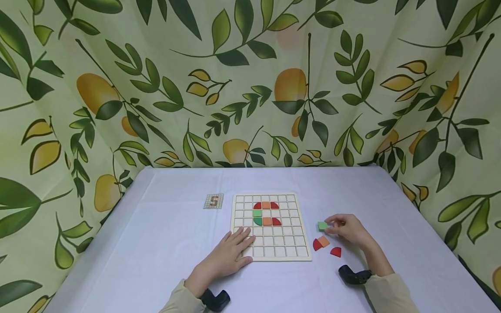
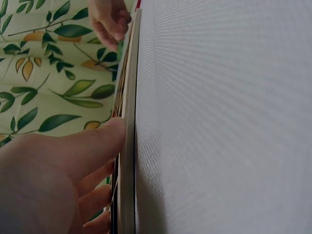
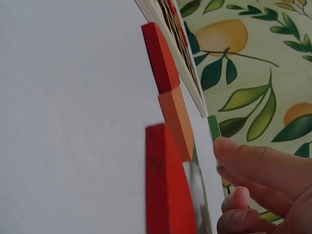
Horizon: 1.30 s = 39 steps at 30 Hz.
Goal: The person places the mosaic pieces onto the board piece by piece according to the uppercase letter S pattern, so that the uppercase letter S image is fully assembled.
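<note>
Facing leaf-printed cloth (image 1: pixel 250 126) beyond the white-covered bench (image 1: pixel 129 256). Spreading the left hand (image 1: pixel 230 255) with straight fingers over the near left part of the board (image 1: pixel 275 239), hiding some of its grid. Pinching a green block (image 1: pixel 322 226) in the right hand (image 1: pixel 348 228), right of the board, covering its right end and leaving any contact with the bench unclear. Losing the nearest red piece (image 3: pixel 170 190) past the bottom edge of the right wrist view.
</note>
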Tool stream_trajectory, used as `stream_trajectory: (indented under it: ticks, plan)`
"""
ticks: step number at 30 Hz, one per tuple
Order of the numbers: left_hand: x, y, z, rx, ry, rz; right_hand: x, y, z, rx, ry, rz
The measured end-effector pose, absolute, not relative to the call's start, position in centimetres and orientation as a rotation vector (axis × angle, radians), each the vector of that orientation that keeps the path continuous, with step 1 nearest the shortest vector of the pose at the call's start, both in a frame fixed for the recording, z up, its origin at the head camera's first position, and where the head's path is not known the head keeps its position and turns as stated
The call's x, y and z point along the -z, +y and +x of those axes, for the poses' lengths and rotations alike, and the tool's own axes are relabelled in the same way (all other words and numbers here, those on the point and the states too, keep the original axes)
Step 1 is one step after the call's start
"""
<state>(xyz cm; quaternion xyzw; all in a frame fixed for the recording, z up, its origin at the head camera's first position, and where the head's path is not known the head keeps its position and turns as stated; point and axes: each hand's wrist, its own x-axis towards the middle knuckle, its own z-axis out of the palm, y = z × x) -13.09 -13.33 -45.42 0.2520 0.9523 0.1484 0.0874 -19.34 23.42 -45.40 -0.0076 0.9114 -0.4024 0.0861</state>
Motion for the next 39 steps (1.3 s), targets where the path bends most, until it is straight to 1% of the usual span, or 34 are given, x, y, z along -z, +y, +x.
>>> stream_trajectory:
  ticks: [29,39]
  plan:
    - [45.6,-13.4,-13.2,-0.436,2.834,0.735,45.1,20.2,-18.9,1.324,2.661,0.045]
    - [45.7,-13.4,-13.2,-0.420,2.844,0.751,45.3,19.3,-19.1,1.341,2.638,0.009]
